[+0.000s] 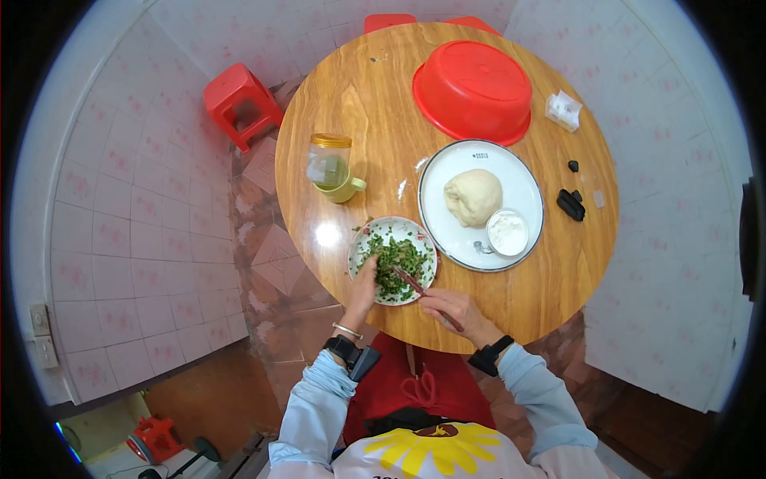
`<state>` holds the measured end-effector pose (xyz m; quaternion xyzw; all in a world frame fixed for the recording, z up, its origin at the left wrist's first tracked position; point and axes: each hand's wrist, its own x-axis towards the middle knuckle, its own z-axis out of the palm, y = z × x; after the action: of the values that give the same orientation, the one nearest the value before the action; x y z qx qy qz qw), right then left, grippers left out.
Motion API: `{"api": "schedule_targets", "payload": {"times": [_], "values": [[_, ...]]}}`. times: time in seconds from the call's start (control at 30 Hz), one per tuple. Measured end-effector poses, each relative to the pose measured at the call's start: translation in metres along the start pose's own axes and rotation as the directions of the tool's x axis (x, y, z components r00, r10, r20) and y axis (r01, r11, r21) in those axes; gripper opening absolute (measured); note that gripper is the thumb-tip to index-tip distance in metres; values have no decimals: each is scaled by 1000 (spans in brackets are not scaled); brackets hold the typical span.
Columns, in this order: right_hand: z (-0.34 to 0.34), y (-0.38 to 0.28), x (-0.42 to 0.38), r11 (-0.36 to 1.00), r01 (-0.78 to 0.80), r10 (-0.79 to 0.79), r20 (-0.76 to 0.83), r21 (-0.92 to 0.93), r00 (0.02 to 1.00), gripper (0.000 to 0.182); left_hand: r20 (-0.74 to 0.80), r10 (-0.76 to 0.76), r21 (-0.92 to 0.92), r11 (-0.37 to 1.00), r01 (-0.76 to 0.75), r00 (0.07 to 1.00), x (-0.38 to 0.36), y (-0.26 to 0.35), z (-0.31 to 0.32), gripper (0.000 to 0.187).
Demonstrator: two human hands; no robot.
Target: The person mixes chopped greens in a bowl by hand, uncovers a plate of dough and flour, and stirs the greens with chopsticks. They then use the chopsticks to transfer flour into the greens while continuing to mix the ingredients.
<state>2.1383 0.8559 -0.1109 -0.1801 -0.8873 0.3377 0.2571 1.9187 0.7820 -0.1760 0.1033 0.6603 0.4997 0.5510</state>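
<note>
A white bowl [431,286] with chopped green herbs [403,257] stands near the table's front edge. My left hand [364,286] grips the bowl's lower left rim, its upper fingers reaching inside over the greens; the rest of its fingers are hidden. In my right hand [461,310] is a pair of dark reddish chopsticks [410,280], tips down among the greens. Right of the bowl is a large white plate [441,227] with a dark rim. It bears a ball of dough [475,197] and a small bowl of white powder [507,232].
Upside down at the back lies a red basin [474,88]. A yellow-green mug [343,190] and a jar with an orange lid [329,155] stand at left. Small black objects [570,205] and a clear box [563,111] lie at right. A red stool [242,104] is beyond the table.
</note>
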Motion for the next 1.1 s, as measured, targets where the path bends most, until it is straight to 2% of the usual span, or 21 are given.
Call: {"api": "schedule_targets", "payload": {"times": [0.03, 0.07, 0.1, 0.2, 0.33, 0.4, 0.43, 0.5, 0.53, 0.6, 0.63, 0.7, 0.77, 0.83, 0.93, 1.03, 1.1], "values": [[1, 2, -2, 1000, 1, -1, 0, -1, 1000, 16, 26, 168, 265, 949, -169, 985, -1, -9, 3, 51], [2, 3, -4, 993, 58, -49, 89, -99, 995, 16, 95, 319, 504, 802, -322, 943, 0, -17, 6, 51], [2, 3, -3, 974, 121, -86, 178, -192, 980, 17, 113, 284, 576, 762, -296, 952, -14, -1, 13, 53], [2, -2, 3, 973, 119, -86, 168, -198, 982, 16, 164, 329, 630, 691, -355, 930, -6, -8, 12, 50], [-24, -22, 8, 991, 92, -88, 42, -102, 995, 17, 156, 361, 619, 689, -376, 919, -4, -5, -2, 49], [-36, -37, 6, 998, -57, 56, -79, -7, 995, 14, 81, 438, 560, 723, -404, 895, -2, -5, -9, 48], [-35, -37, 2, 998, -59, 59, -77, -6, 995, 14, 73, 456, 590, 698, -407, 887, -1, -2, -10, 48], [-34, -36, -6, 958, -274, 285, -215, 83, 934, 11, 48, 443, 590, 711, -383, 895, 3, 5, -4, 48], [-31, -33, -7, 958, -275, 286, -216, 81, 933, 11, 26, 430, 590, 722, -361, 902, 5, 9, -1, 47], [-19, -25, -7, 923, -380, 381, -291, 62, 878, 9, 47, 394, 639, 694, -331, 918, 7, 19, 7, 46], [-12, -25, -3, 923, -380, 381, -292, 61, 878, 9, 65, 356, 689, 660, -299, 932, 7, 21, 10, 45], [4, -28, 10, 936, -307, 351, -380, 174, 856, 8, 127, 332, 640, 692, -333, 935, 13, 20, 12, 44], [8, -34, 19, 940, -286, 336, -378, 183, 862, 8, 191, 310, 593, 720, -361, 931, 15, 18, 12, 44], [13, -37, 20, 942, -269, 327, -373, 198, 868, 7, 105, 355, 424, 829, -365, 929, 4, 22, 10, 42], [21, -33, 13, 934, -253, 323, -287, 254, 902, 5, 125, 325, 452, 822, -346, 937, 2, 4, -2, 41], [24, -14, 8, 888, -285, 398, -296, 360, 868, 4, 118, 399, 482, 778, -403, 909, -2, -4, -4, 39], [16, -16, 10, 741, -418, 591, -216, 526, 777, 7, 102, 443, 511, 745, -429, 891, 0, -10, -8, 36]]}}
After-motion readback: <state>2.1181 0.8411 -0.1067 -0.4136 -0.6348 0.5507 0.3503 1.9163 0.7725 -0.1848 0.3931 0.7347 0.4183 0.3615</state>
